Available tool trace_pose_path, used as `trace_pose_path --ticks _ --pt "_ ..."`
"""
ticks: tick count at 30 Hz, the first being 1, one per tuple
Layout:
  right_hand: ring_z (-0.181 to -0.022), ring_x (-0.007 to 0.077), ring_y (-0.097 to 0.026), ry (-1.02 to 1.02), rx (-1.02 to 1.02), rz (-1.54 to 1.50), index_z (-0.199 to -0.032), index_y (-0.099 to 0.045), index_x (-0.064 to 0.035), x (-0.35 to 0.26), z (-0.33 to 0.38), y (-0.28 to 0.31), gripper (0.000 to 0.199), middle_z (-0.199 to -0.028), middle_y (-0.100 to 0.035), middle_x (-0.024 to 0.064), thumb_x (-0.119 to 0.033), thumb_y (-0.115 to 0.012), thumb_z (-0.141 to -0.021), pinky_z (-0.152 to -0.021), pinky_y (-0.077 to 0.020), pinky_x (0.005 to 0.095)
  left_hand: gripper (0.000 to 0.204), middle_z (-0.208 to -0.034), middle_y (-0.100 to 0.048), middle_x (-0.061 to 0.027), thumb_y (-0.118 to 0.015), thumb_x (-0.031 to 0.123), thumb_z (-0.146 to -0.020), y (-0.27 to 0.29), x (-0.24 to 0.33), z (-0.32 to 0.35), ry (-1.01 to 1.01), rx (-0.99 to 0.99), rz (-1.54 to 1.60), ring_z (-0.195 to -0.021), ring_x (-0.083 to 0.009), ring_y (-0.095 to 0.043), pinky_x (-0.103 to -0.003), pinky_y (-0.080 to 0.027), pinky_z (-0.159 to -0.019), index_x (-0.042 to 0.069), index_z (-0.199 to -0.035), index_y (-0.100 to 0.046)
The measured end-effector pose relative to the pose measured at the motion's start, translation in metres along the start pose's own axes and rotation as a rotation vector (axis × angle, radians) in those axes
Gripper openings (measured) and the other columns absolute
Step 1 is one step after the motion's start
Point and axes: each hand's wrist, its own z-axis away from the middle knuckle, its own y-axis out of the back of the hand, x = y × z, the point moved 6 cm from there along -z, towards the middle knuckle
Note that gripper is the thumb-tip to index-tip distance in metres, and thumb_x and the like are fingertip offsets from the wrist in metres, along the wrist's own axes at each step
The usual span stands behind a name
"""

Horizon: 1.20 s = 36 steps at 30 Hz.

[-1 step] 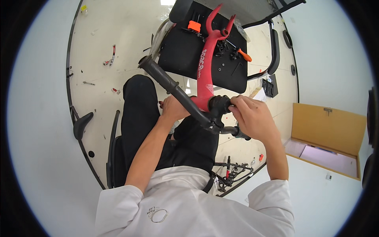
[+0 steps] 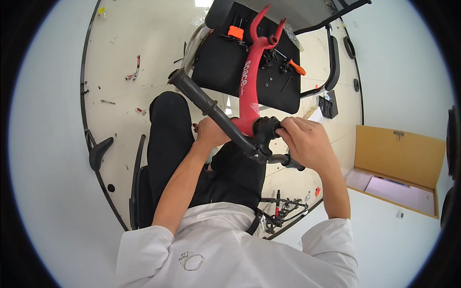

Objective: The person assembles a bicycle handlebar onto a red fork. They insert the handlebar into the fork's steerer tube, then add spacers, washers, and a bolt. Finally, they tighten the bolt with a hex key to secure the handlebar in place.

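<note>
A red bicycle frame (image 2: 249, 91) reaches from my lap onto the seat of a black chair, its two prongs at the far end. At its near end is a black stem (image 2: 263, 137), with a black handlebar (image 2: 223, 120) running through it at a slant. My left hand (image 2: 211, 132) is closed at the frame's near end, behind the handlebar, most of its fingers hidden. My right hand (image 2: 305, 144) pinches at the right end of the stem; anything small between its fingertips is hidden.
On the chair seat (image 2: 211, 72) lie an orange-handled screwdriver (image 2: 297, 66), an orange tool holder (image 2: 236, 32), a hex key and small black parts. A saddle (image 2: 101, 152) leans at the left wall. Black bicycle parts (image 2: 283, 211) and an open tool case (image 2: 325, 106) lie right.
</note>
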Motion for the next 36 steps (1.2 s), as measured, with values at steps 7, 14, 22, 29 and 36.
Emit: trace_pose_path --ticks 7,14,22,29,36 --pt "-0.059 0.0282 -0.058 -0.026 0.094 -0.038 -0.083 -0.056 -0.0038 -0.005 -0.004 0.013 0.019 -0.067 -0.056 0.0086 -0.015 -0.07 -0.088 -0.054 -0.0442 0.038 0.048 -0.077 -0.073 -0.0162 -0.086 0.035 -0.061 -0.002 -0.006 0.002 -0.04 0.078 -0.012 -0.075 -0.034 -0.072 -0.04 -0.056 -0.072 0.01 -0.102 -0.078" --pt "-0.058 0.0268 -0.058 -0.036 -0.004 0.077 -0.078 -0.055 -0.005 0.003 0.005 -0.001 0.029 -0.063 -0.054 0.0067 -0.025 -0.073 -0.087 -0.054 -0.0458 0.0376 0.045 -0.075 -0.072 -0.0149 -0.086 0.031 -0.063 -0.008 -0.01 -0.002 -0.054 0.024 -0.015 -0.073 -0.0329 -0.072 -0.04 -0.055 -0.071 0.01 -0.102 -0.078" --pt "-0.058 0.0285 -0.058 -0.094 -0.034 -0.031 -0.07 -0.055 -0.0034 0.019 0.005 -0.008 0.033 -0.062 -0.057 0.0094 -0.027 -0.072 -0.086 -0.054 -0.0441 0.0385 0.041 -0.077 -0.072 -0.015 -0.085 0.028 -0.064 -0.012 -0.015 -0.003 -0.098 0.077 -0.016 -0.074 -0.0331 -0.072 -0.04 -0.055 -0.071 0.011 -0.101 -0.077" --pt "-0.052 0.0115 -0.053 -0.718 0.079 -0.452 -0.074 -0.059 0.0012 0.194 0.011 -0.066 0.046 -0.06 -0.056 0.0038 -0.037 -0.057 -0.1 -0.05 -0.0421 0.0286 0.033 -0.074 -0.069 -0.0193 -0.08 0.021 -0.066 -0.018 -0.02 -0.008 -0.12 0.062 0.009 -0.072 -0.0355 -0.071 -0.039 -0.055 -0.067 0.006 -0.095 -0.076" --pt "-0.06 0.0296 -0.071 -1.2 0.085 -0.433 -0.101 -0.056 0.0078 0.333 0.036 -0.208 0.056 -0.083 -0.068 0.0218 -0.044 -0.072 -0.088 -0.05 -0.0585 0.0366 0.027 -0.065 -0.064 -0.0239 -0.079 0.024 -0.066 -0.014 -0.012 -0.006 -0.026 0.022 0.085 -0.068 -0.0388 -0.068 -0.041 -0.054 -0.062 -0.001 -0.074 -0.072"
